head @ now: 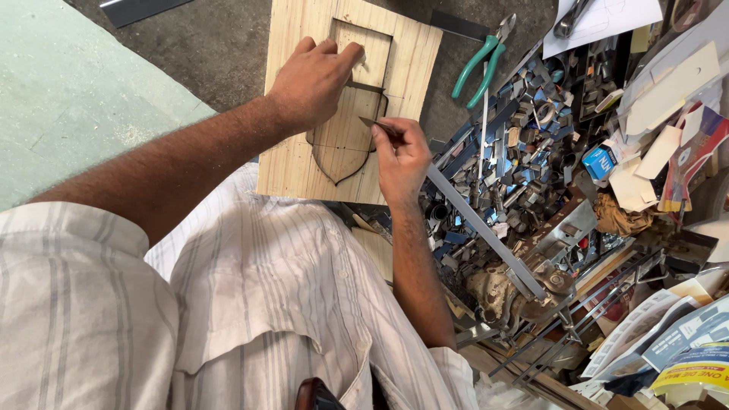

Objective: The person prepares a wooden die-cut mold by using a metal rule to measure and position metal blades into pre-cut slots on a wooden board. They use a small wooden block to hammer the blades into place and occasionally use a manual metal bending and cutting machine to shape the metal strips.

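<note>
Two hands work on one wooden board (pixel 292 163), and I take that board as my landmark. It is pale plywood, lying flat on the grey floor (pixel 220 45) just beyond my lap, with a shield-shaped outline (pixel 343 144) cut or drawn into its lower half and a rectangular panel (pixel 373 53) marked above it.

My left hand (pixel 315 80) rests on the board's upper middle, palm down, fingers curled loosely with the tips pressing at the edge of the rectangular panel. It grips nothing; it simply bears on the wood.

My right hand (pixel 401 156) sits at the board's right edge, closed in a pinch around a thin dark blade strip (pixel 372 122). Thumb and forefinger clamp it, and its point lies against the right side of the shield outline.

Right of the board, a long flat metal strip (pixel 486 231) runs diagonally away from under my right wrist. Beyond it spreads a heap of small metal offcuts (pixel 524 129), grey and blue, touching one another in a dense pile. Above the board's right corner lie green-handled pliers (pixel 480 64), apart from the board. Farther right are card scraps (pixel 668 83) and printed papers (pixel 683 334). Left of the board lies a pale green sheet (pixel 68 91). My striped shirt (pixel 250 296) fills the near side.
</note>
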